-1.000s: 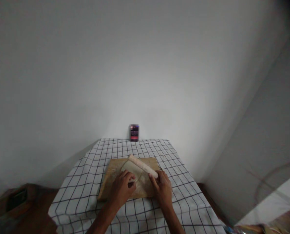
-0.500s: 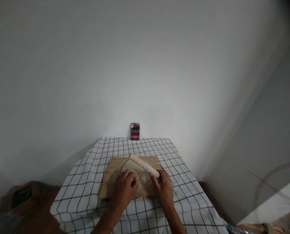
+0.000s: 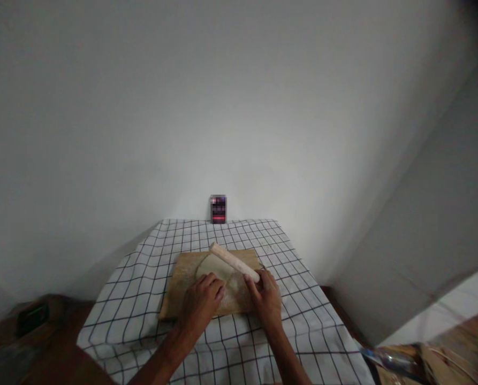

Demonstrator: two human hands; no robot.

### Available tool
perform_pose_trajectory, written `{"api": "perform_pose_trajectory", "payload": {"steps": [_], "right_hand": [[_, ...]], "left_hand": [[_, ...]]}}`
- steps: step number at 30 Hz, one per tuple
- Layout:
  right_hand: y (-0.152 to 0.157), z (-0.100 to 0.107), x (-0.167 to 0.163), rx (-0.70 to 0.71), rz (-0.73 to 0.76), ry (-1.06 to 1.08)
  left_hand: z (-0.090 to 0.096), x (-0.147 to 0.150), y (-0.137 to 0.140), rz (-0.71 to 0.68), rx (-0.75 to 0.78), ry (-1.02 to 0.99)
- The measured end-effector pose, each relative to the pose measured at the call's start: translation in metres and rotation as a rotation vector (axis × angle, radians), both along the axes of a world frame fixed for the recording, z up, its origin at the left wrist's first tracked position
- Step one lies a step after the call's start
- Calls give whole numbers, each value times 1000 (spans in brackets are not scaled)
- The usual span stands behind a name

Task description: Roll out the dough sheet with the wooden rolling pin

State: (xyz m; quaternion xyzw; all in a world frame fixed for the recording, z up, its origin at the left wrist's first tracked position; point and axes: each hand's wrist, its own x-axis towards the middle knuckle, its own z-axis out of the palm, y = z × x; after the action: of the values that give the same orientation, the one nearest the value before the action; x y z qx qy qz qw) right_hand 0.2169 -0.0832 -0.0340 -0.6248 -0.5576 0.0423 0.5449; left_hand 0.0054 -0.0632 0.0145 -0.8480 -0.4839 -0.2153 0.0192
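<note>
A pale, flat sheet of dough (image 3: 212, 267) lies on a floured wooden board (image 3: 174, 286). Across its right part slants a light wooden rolling pin (image 3: 233, 261), its far end pointing up and left. My right hand (image 3: 266, 297) is closed round the pin's near right end. At the dough's near left edge, my left hand (image 3: 202, 297) has its fingers curled together on the dough; the thumb is mostly hidden. Part of the dough is covered by the pin and my left hand.
A white cloth with dark checks (image 3: 130, 289) covers the table under the board. At the far edge, a small dark pixelated object (image 3: 218, 209) stands against the wall. A box (image 3: 32, 321) is on the floor at left; clutter (image 3: 399, 361) lies at lower right.
The whole view has shifted slightly, so the table appears higher and a little left. My left fingers have closed up at the dough's edge. The right hand still holds the rolling pin.
</note>
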Motion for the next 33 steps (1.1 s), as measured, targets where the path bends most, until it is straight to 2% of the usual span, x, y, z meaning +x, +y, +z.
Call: {"api": "perform_pose_trajectory", "payload": {"steps": [6,11,14,19,24,30,33], "right_hand": [[1,-1,0,4,-8,-9],[0,-2,0,-3,-3,12],[0,-2,1,3,-1,26],[1,-2,3,9,10,28],[1,-3,2,6,4,27],[0,-2,2,2,5,31],[-1,0,2,3,5,42]], "left_hand": [[5,4,5,51,-32,-5],[22,-4,11,61,-248,-167],[25,-8,10,68,-331,-231],[16,-4,4,-5,-201,-131],[12,5,2,-10,-101,9],[13,13,2,41,-101,21],[7,12,6,23,-124,-72]]}}
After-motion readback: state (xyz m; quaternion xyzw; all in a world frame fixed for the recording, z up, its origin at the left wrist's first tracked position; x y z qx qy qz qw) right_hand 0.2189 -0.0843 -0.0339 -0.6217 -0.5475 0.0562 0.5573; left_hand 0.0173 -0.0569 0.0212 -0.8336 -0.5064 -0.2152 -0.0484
